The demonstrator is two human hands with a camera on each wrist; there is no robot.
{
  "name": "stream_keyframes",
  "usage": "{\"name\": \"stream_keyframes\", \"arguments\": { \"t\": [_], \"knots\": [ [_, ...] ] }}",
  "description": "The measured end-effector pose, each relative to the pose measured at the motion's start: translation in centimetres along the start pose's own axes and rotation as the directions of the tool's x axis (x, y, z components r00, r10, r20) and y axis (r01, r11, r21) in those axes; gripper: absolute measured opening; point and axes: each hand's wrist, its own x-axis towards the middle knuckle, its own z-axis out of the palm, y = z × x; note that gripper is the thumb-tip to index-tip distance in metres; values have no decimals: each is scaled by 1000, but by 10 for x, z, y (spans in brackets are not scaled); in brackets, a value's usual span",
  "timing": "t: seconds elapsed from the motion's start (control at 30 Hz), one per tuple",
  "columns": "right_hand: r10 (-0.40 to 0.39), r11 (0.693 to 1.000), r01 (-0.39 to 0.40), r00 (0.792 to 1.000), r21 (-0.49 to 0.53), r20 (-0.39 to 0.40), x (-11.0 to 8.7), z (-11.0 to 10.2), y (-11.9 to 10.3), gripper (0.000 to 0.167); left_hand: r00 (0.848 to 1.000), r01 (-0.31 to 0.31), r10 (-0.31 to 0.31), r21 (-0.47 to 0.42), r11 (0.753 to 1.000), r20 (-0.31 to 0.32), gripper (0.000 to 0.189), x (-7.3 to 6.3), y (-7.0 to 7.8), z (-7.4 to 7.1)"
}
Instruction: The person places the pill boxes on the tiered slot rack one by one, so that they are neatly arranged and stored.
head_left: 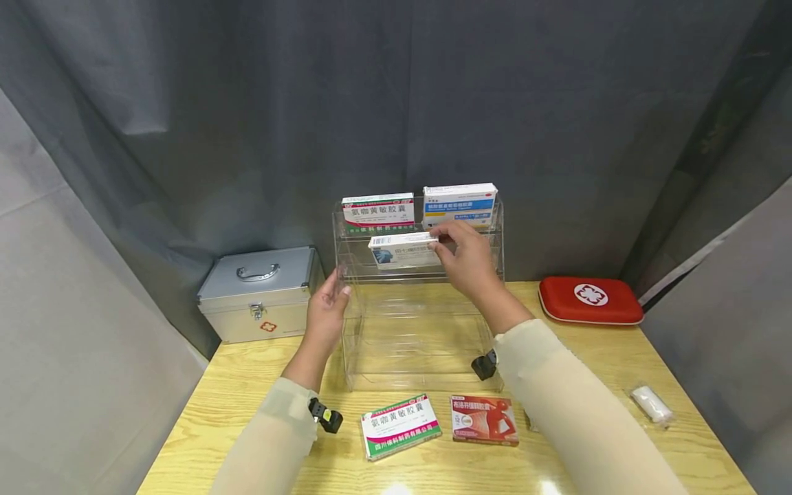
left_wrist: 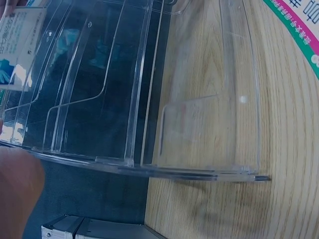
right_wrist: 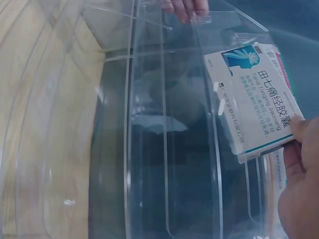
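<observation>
In the head view, a clear acrylic tiered display rack (head_left: 421, 330) stands on the wooden table. My right hand (head_left: 467, 258) pinches the right end of a white medicine box (head_left: 399, 256) between thumb and fingers, at the second tier from the top. The box's front, with a teal picture and print, faces out in the right wrist view, tilted there. My left hand (head_left: 326, 309) grips the rack's left side wall, thumb toward the front. On the top tier sit a green-and-magenta medicine box (head_left: 379, 212) at left and a blue-and-white medicine box (head_left: 460, 204) at right, partly behind my right hand.
Before the rack lie another green-and-magenta box (head_left: 402, 426) and a red medicine box (head_left: 484, 420). A silver first-aid case (head_left: 256, 292) stands left of the rack; a red zip case (head_left: 590, 300) lies right. A small white wrapped roll (head_left: 651, 404) is near the right edge. Grey curtain (head_left: 396, 103) hangs behind.
</observation>
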Motion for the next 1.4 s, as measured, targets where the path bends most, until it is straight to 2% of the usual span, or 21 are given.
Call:
{"name": "stream_keyframes", "arguments": {
  "t": [0.2, 0.4, 0.8, 1.2, 1.4],
  "knots": [
    [54, 998, -54, 999, 24, 1, 4, 16, 2, 20, 1000, 0, 0, -24, 1000, -4, 62, 0, 0, 2],
    [86, 995, -88, 996, 55, 36, 8, 31, 3, 23, 1000, 3, -4, -24, 1000, -12, 62, 1, 0, 2],
    [153, 983, -157, 987, 92, 49, 11, 43, -9, 23, 1000, -8, 8, -30, 1000, 4, 62, 2, 0, 1],
    [136, 985, -138, 990, 107, 29, 9, 47, -8, 25, 1000, -6, 6, -51, 999, 6, 62, 2, 1, 0],
    [114, 978, -114, 993, 175, 12, 2, 40, -8, 46, 1000, 1, -1, -28, 1000, 1, 63, 0, 0, 0]
  ]
}}
